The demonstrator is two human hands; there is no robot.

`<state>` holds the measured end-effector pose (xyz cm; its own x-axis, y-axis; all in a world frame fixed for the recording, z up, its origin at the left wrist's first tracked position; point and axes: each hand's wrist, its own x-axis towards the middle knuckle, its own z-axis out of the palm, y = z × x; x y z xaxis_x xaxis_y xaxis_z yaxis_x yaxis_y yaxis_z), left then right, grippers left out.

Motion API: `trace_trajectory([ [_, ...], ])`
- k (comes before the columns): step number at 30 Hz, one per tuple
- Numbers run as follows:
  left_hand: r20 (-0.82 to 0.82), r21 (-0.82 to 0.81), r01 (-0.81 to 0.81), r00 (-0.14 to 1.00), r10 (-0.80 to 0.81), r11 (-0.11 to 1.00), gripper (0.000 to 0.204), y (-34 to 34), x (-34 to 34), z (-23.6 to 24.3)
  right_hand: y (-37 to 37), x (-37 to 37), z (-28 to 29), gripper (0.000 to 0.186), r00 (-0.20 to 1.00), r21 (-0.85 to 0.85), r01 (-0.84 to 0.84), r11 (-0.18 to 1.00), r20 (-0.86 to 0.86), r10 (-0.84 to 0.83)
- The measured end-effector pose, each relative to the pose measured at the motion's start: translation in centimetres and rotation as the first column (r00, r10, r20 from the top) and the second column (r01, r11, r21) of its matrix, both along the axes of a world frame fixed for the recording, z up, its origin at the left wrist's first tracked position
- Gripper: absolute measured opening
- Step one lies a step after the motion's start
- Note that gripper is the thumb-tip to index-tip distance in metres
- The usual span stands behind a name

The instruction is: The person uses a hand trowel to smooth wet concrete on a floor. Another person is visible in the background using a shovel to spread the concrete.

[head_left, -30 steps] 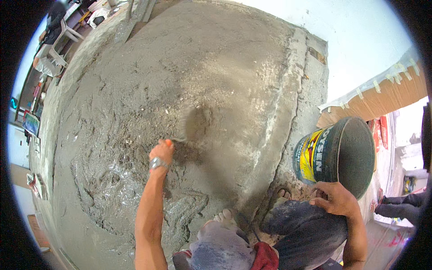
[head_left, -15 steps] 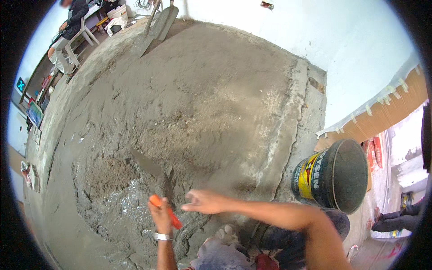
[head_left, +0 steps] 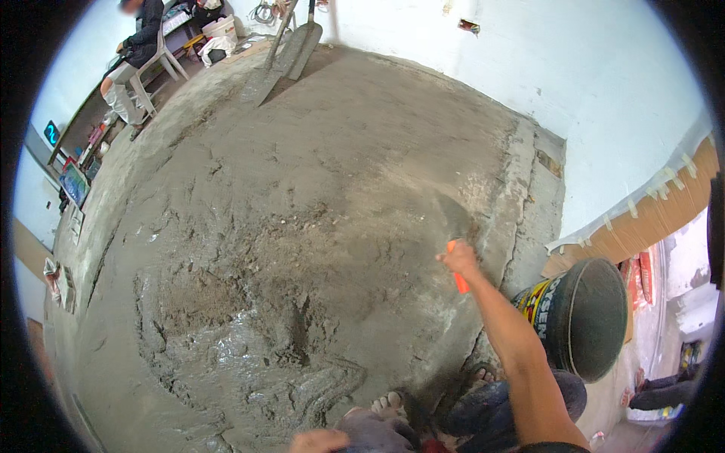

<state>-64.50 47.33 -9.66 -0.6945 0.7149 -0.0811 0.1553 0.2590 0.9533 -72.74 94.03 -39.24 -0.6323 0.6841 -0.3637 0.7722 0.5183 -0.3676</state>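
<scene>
My right hand (head_left: 459, 260) is closed round the orange handle of a trowel (head_left: 454, 217). The trowel's grey blade rests on or just over the mortar at the right side of the spread, near its rough edge; motion blurs it. At the lower edge of the picture my left hand (head_left: 319, 441) lies by my knee, partly cut off, with no tool visible in it. Wet grey mortar (head_left: 249, 340) covers the floor before me, lumpy and shiny near my left, smoother farther off.
A black bucket (head_left: 596, 321) stands close to my right forearm. Two shovels (head_left: 283, 64) lean at the far wall. A person (head_left: 136, 60) sits on a plastic chair at the far left. Brown cardboard (head_left: 657, 211) is taped along the right wall. My bare foot (head_left: 389, 406) is beside the mortar.
The trowel has passed from my left hand to my right. My right hand has swung out to the right with it, while my left hand has drawn back towards my knee.
</scene>
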Motion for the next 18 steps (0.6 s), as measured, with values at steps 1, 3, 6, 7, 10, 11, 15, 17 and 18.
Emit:
trace_trajectory([
  [1, -0.032, -0.002, -0.025, 0.999, 0.025, 1.000, 0.065, 0.0, 0.7, 0.2, 0.0, -0.5, 0.5, 0.042, 1.000, 0.013, 0.003, 1.000, -0.004, -0.003],
  [3, -0.097, 0.009, -0.048, 0.994, 0.049, 0.999, 0.067, 0.4, 1.7, 0.1, -0.5, -1.5, 0.6, 0.040, 1.000, 0.084, 0.007, 0.996, -0.014, -0.006],
  [6, -0.176, 0.040, -0.045, 0.983, 0.051, 0.998, 0.070, 0.9, 2.4, -0.2, -1.9, -2.9, -2.9, 0.035, 0.995, 0.197, -0.097, 0.976, 0.040, 0.091],
  [7, -0.173, 0.050, -0.053, 0.983, 0.061, 0.997, 0.069, 1.1, 2.5, -0.3, -2.3, -3.9, -4.3, 0.033, 0.980, 0.204, -0.190, 0.960, 0.100, 0.173],
  [10, -0.168, 0.022, -0.137, 0.976, 0.139, 0.990, 0.065, 0.5, 3.2, 0.1, -11.1, -8.9, -3.5, 0.029, 0.910, 0.039, -0.412, 0.910, 0.073, 0.408],
  [11, -0.174, 0.016, -0.155, 0.972, 0.155, 0.988, 0.065, 0.5, 3.4, 0.3, -14.6, -9.8, -1.1, 0.028, 0.894, 0.032, -0.447, 0.894, 0.034, 0.446],
  [15, -0.205, 0.068, -0.099, 0.972, 0.112, 0.993, 0.062, 1.3, 3.2, 0.5, -20.0, -11.3, 1.3, 0.032, 0.840, -0.160, -0.542, 0.825, -0.098, 0.533],
  [17, -0.230, 0.120, -0.028, 0.972, 0.055, 0.992, 0.060, 2.1, 2.7, 0.4, -24.3, -11.4, 3.2, 0.030, 0.777, -0.142, -0.624, 0.768, -0.217, 0.591],
  [18, -0.243, 0.136, -0.004, 0.969, 0.037, 0.991, 0.058, 2.4, 2.5, 0.3, -26.4, -11.6, 4.9, 0.027, 0.702, -0.236, -0.712, 0.661, -0.210, 0.681],
])
